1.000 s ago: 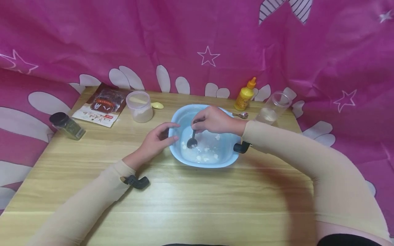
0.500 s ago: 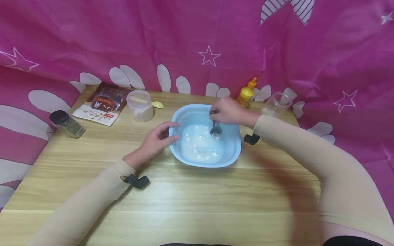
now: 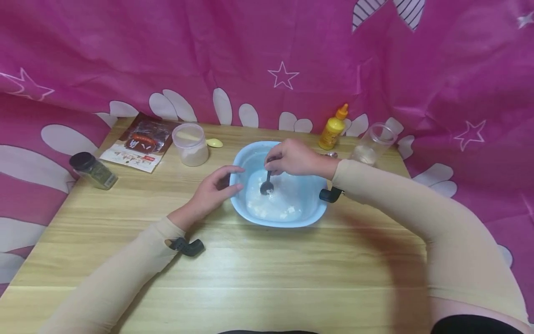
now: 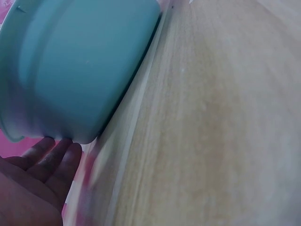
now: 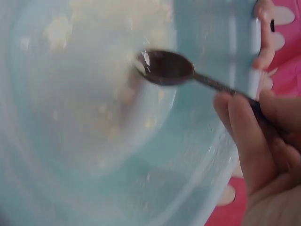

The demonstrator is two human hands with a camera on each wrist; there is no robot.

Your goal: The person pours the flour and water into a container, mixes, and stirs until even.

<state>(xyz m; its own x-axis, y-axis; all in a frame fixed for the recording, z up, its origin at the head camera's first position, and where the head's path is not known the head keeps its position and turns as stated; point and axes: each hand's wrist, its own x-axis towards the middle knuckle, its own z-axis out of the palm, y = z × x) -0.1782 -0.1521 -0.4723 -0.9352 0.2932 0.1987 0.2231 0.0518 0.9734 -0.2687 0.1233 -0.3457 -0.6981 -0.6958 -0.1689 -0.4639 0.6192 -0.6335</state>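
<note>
A light blue plastic basin [image 3: 283, 223] stands on the table with cloudy liquid and white lumps [image 3: 290, 210] in it. My left hand [image 3: 212, 188] holds its left side: thumb and index fingertip lie over the rim, while the other fingers [image 4: 68, 165] touch the outer wall in the left wrist view. Over the basin, my right hand [image 3: 292, 157] pinches the handle of a dark spoon [image 5: 169, 68]. The spoon's bowl points down at the liquid, close to the lumps, and looks wet. In the head view my right fingers cover the upper handle.
Behind the basin stand a yellow squeeze bottle [image 3: 331, 131] and a clear cup [image 3: 373, 144]; a metal spoon [image 3: 331, 154] shows partly. To the left are a tub of white powder [image 3: 190, 146], a yellow spoon [image 3: 214, 143], a brown packet [image 3: 142, 144] and a spice jar [image 3: 93, 170].
My right hand has moved the dark spoon to the right and back left across the basin, and the white lumps have shifted. My left hand stays at the rim.
</note>
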